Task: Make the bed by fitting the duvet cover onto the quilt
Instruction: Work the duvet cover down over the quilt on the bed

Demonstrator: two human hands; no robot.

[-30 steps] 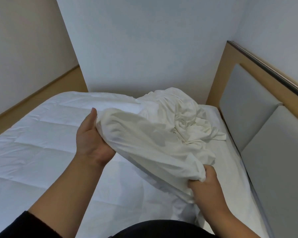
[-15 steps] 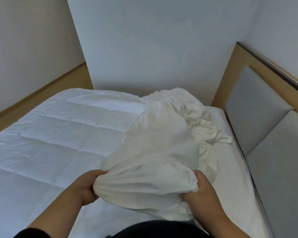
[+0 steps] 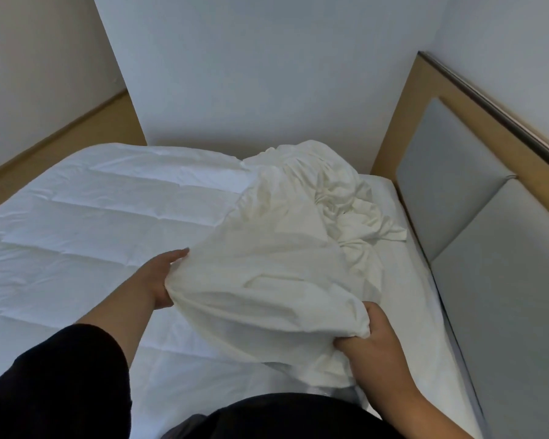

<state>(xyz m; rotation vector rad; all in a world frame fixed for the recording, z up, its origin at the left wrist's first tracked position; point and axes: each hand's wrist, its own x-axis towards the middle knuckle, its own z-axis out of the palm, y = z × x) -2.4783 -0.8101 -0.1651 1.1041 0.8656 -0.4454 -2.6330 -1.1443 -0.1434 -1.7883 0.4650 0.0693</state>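
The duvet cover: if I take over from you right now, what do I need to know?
Left hand: holds the duvet cover at its near left edge; fingers hidden under the cloth.
Right hand: grips a bunch of the cover at its near right.
The cover is crumpled in a heap on the quilt, which lies flat on the bed, beside the headboard.
Done: cover picked up.
Left: find the opening, get the quilt inside, spread it flat.

Left hand [image 3: 162, 280] extended forward, fingers hidden in cloth fold, dark sleeve pushed up forearm. Right hand [image 3: 373, 346] clenched, cloth bunched in fist.
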